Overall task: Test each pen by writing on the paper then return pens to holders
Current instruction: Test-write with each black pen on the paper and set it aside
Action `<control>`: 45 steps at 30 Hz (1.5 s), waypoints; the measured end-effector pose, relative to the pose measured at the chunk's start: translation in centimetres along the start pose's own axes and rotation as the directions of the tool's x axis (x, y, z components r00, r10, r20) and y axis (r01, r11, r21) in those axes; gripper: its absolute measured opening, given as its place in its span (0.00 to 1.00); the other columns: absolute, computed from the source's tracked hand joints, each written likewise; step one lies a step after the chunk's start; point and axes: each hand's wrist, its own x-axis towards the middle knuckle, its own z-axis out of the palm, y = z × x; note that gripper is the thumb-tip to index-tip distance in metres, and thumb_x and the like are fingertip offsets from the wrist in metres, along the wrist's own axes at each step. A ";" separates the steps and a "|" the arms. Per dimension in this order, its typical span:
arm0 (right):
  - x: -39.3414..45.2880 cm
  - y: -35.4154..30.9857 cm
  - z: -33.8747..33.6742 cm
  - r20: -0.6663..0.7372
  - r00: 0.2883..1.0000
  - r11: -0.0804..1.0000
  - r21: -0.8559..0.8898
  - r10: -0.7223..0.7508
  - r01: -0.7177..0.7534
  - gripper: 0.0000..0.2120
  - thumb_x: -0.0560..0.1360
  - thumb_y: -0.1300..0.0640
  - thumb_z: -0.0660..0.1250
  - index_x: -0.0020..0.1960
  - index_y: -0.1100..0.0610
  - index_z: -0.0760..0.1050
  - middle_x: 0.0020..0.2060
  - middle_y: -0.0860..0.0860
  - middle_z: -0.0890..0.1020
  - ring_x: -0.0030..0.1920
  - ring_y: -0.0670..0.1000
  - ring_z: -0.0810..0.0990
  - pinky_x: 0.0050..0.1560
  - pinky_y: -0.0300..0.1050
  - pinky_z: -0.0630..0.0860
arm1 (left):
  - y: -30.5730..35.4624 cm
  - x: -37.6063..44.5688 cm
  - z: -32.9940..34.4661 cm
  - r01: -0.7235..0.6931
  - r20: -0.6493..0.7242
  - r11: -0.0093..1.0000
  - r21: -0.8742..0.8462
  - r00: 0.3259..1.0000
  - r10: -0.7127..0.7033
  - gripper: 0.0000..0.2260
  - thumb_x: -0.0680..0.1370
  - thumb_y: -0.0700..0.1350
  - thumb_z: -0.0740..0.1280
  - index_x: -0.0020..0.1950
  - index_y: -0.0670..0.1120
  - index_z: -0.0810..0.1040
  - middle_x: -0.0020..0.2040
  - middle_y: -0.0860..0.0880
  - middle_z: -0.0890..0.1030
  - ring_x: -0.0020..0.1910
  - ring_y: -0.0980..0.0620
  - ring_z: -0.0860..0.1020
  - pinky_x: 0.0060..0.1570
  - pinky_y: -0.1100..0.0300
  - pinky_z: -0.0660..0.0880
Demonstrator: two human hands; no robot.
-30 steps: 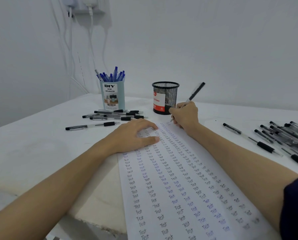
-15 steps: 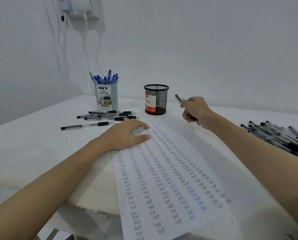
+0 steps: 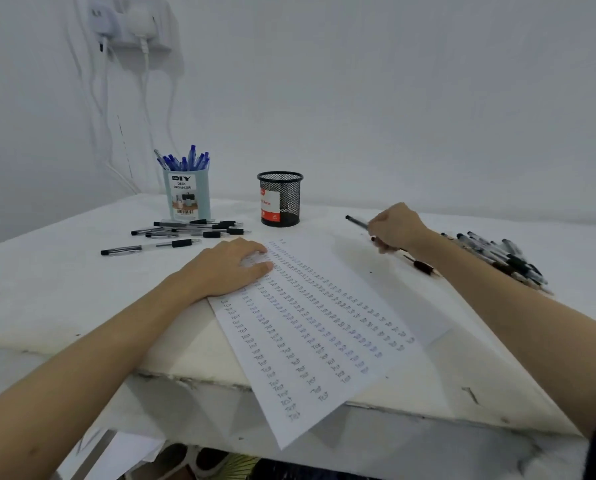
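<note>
Beside paper (image 3: pixel 324 323), right hand (image 3: pixel 395 227) gripping pen (image 3: pixel 356 221)

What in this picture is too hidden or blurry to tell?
Head view only:
- Black mesh holder: its inside is hidden by its wall.
- Pen in the right hand: the fingers hide its tip.
- Pen pile: blurred, partly behind the right forearm, uncountable.
- Paper: far rows too small to read.

Soft even cool light, faint shadows, slight motion blur, wide-angle edge distortion
</note>
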 end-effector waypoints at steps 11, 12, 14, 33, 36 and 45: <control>-3.2 5.6 -1.8 -0.058 0.940 0.720 -0.659 -0.335 0.216 0.06 0.76 0.64 0.61 0.42 0.65 0.72 0.40 0.59 0.75 0.42 0.59 0.74 0.39 0.46 0.71 | 2.3 -3.3 -1.0 -0.014 0.061 0.992 0.125 0.998 0.006 0.27 0.74 0.68 0.55 0.71 0.60 0.65 0.72 0.53 0.65 0.70 0.50 0.64 0.68 0.47 0.62; -3.1 6.2 -2.3 -0.062 0.939 0.711 -0.671 -0.337 0.211 0.07 0.77 0.64 0.61 0.41 0.65 0.72 0.40 0.59 0.75 0.41 0.58 0.74 0.38 0.45 0.69 | 2.2 -3.6 -1.1 -0.013 0.055 0.987 0.162 0.998 0.004 0.26 0.75 0.68 0.54 0.71 0.60 0.65 0.72 0.54 0.66 0.70 0.51 0.65 0.68 0.48 0.63; -2.9 7.0 -3.1 -0.055 0.940 0.707 -0.675 -0.335 0.213 0.08 0.77 0.62 0.62 0.43 0.66 0.76 0.41 0.59 0.79 0.42 0.58 0.77 0.39 0.46 0.72 | 2.2 -4.2 -1.4 0.008 0.038 0.965 0.262 0.999 -0.019 0.30 0.73 0.71 0.50 0.71 0.60 0.65 0.72 0.54 0.66 0.69 0.51 0.66 0.65 0.51 0.66; -3.3 7.9 -3.8 -0.017 0.898 0.667 -0.675 -0.440 0.314 0.04 0.76 0.62 0.59 0.43 0.59 0.72 0.46 0.57 0.77 0.46 0.56 0.71 0.43 0.44 0.64 | 1.5 -3.3 -0.4 0.180 -0.009 0.969 0.169 0.983 -0.181 0.24 0.81 0.60 0.49 0.75 0.55 0.59 0.75 0.49 0.60 0.73 0.43 0.57 0.71 0.45 0.56; -3.1 8.0 -3.7 -0.005 0.893 0.670 -0.664 -0.449 0.333 0.04 0.75 0.63 0.59 0.42 0.59 0.69 0.46 0.57 0.76 0.47 0.56 0.70 0.43 0.44 0.63 | 2.6 -3.2 0.3 0.199 -0.072 0.969 0.145 0.979 -0.190 0.23 0.81 0.58 0.49 0.75 0.53 0.60 0.74 0.47 0.61 0.72 0.42 0.57 0.69 0.47 0.57; -1.8 6.3 -5.0 -0.025 0.949 0.829 -0.494 -0.314 0.261 0.04 0.72 0.65 0.64 0.43 0.62 0.78 0.40 0.55 0.78 0.40 0.54 0.75 0.40 0.42 0.69 | 4.9 -3.4 0.2 0.199 -0.080 0.894 0.402 0.980 -0.182 0.28 0.78 0.66 0.47 0.73 0.53 0.63 0.73 0.46 0.62 0.71 0.43 0.60 0.68 0.44 0.56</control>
